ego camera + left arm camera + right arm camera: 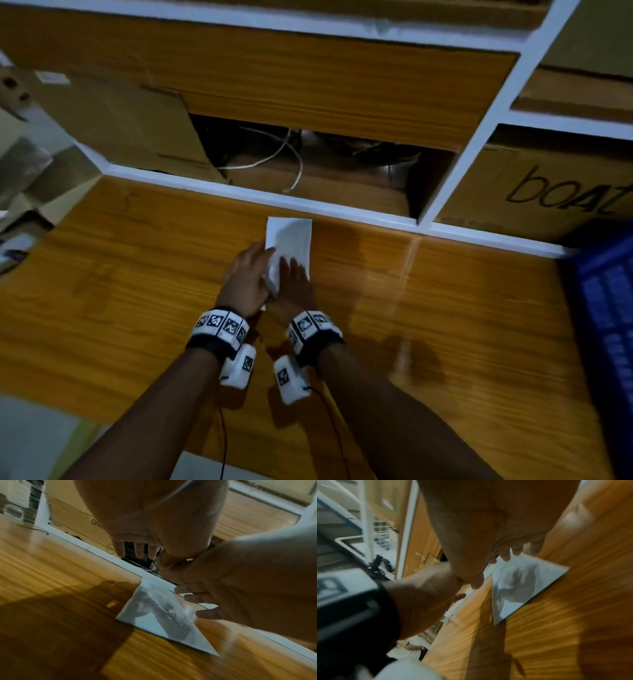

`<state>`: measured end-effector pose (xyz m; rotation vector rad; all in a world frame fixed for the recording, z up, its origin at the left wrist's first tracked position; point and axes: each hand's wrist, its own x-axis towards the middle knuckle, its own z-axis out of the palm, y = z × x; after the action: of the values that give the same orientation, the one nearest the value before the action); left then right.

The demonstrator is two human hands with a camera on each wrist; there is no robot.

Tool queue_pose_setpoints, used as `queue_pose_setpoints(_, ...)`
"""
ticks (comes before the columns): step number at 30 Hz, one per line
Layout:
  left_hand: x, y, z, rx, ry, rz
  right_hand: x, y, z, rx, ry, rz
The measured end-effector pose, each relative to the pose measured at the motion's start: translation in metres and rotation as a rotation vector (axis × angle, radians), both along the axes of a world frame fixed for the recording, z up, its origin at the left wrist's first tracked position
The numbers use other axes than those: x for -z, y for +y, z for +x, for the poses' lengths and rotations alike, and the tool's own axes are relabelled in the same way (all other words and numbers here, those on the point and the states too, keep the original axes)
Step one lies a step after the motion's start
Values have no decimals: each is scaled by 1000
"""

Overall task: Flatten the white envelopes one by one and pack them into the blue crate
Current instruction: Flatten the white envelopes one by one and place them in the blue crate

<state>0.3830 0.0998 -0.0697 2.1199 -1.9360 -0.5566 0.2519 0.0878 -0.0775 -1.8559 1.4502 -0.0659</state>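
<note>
White envelope (291, 241) at frame centre, on honey-orange wood-grain tabletop (137, 274). Blue crate (606, 308) at right edge (blurred). Black-and-white checkered wristbands (221, 325), lower centre.

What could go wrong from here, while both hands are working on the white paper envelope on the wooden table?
1. The white paper envelope lies near the table's far white edge; a forward stroke might push it into the open compartment with loose cables.
2. The left hand and right hand cover only its near end, so the far end may stay unflattened.
3. The blue plastic crate stands far to the right; the envelope could bend again during carrying.
</note>
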Motion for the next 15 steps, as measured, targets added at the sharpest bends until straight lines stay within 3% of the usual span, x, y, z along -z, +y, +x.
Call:
queue_pose_setpoints(8,3,-23,22,-32,-23,60,44,-10,48,234,81,-141)
queue_pose_setpoints(15,5,-36,12,95,-156,43,41,-24,15,-47,148,-160)
